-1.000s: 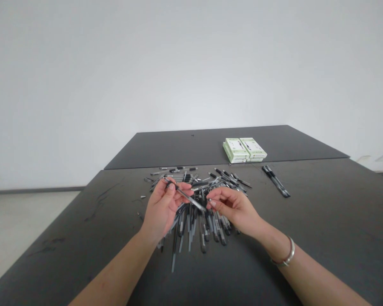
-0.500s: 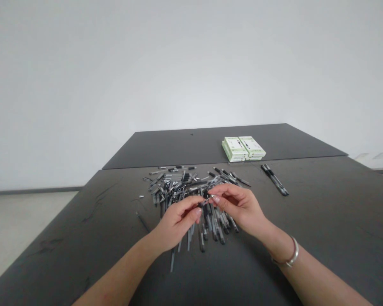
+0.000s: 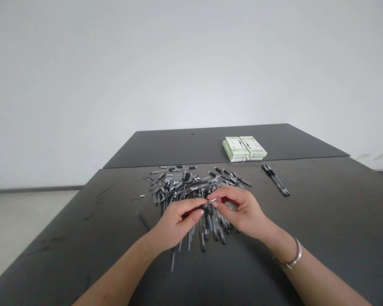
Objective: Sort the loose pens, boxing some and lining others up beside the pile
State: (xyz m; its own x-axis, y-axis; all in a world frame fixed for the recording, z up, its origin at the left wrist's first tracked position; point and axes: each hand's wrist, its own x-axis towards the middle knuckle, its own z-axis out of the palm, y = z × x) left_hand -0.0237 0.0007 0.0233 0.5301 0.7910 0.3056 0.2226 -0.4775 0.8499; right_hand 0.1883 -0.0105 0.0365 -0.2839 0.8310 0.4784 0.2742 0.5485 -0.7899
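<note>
Above a heap of loose pen parts point(image 3: 178, 183), my two hands meet fingertip to fingertip. My right hand point(image 3: 239, 207) pinches a small silver pen tip point(image 3: 213, 200) between thumb and forefinger. Thumb and forefinger of my left hand point(image 3: 178, 219) close around a small dark pen part point(image 3: 206, 205), mostly hidden by the fingers. The silver tip is right against it; whether the two are joined I cannot tell. Clear barrels, black caps and thin refills lie below and around both hands.
Two assembled black pens point(image 3: 275, 180) lie side by side at the right. Small stacks of green-and-white boxes point(image 3: 244, 148) stand at the back. A single dark pen piece point(image 3: 143, 221) and a loose silver tip point(image 3: 142, 196) lie left of the heap on the dark table point(image 3: 83, 238).
My right fingers have shifted slightly down, and more of the silver tip shows between them. My left hand stays almost in place, still pinching. The heap looks the same.
</note>
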